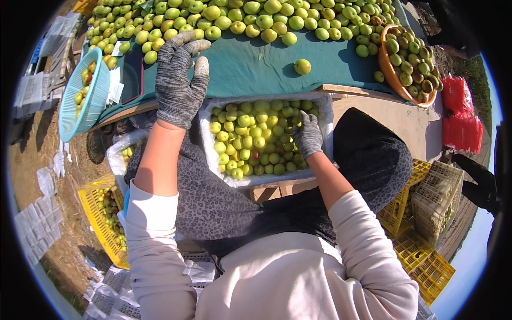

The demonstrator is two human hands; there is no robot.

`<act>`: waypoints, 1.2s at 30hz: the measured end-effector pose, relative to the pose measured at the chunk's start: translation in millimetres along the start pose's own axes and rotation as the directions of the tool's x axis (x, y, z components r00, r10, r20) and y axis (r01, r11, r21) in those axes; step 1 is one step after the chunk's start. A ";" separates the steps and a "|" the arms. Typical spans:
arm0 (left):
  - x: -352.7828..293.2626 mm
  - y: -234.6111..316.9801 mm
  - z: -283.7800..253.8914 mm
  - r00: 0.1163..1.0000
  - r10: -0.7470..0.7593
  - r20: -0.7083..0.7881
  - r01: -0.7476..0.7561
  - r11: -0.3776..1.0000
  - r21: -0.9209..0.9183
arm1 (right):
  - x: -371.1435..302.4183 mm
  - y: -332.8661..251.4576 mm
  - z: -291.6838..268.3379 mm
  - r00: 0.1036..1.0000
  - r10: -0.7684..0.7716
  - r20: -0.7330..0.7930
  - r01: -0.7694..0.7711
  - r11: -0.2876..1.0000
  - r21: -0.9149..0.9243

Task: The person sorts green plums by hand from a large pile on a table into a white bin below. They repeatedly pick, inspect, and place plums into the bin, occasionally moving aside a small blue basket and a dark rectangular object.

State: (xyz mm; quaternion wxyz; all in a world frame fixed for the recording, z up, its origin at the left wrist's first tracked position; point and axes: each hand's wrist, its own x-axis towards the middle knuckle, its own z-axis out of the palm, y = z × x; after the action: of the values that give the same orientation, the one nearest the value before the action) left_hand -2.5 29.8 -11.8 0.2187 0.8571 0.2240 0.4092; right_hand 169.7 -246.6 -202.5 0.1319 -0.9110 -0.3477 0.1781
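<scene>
My left hand [183,80], in a grey knit glove with pale worn fingertips, is raised over the near edge of the green cloth [245,64]. Its fingers are curved and apart, and I see nothing in them. In front of my lap stands a crate [206,140] lined with white plastic, filled with green jujubes [260,142], a few of them reddish. My right hand [308,137], gloved alike, reaches into the crate's right side. Its fingers curl down at the fruit, and what they grip, if anything, is hidden. One loose jujube [302,66] lies on the cloth.
A large heap of jujubes [266,21] covers the table's far side. A blue basket [69,114] tilts at the left table edge, an orange basket [392,74] at the right. Yellow crates [90,208] stand at the left, others [434,274] at the right, beside red bags [463,133].
</scene>
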 end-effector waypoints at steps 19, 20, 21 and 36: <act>-4.6 -11.4 13.2 0.995 -0.080 0.052 0.078 0.996 0.037 | -9.5 -77.9 6.8 0.876 -0.002 0.482 0.197 0.915 -0.353; -4.3 -11.6 12.6 0.995 -0.080 0.052 0.078 0.996 0.044 | -7.0 -76.8 7.0 0.880 -0.014 0.474 0.212 0.907 -0.365; -3.9 -11.3 11.9 0.995 -0.080 0.052 0.078 0.996 0.051 | -4.8 -74.9 6.9 0.879 -0.017 0.476 0.224 0.897 -0.381; -1.0 1.4 10.2 0.992 -0.114 0.058 0.112 0.993 0.037 | -41.9 -92.2 22.4 0.831 -0.338 0.442 0.431 0.894 -0.125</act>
State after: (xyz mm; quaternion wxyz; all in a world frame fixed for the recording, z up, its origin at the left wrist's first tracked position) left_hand 5.4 26.1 -17.5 0.2336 0.8585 0.2724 0.3663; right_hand 77.1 -205.8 -179.4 -0.0120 -0.7728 -0.5620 0.2948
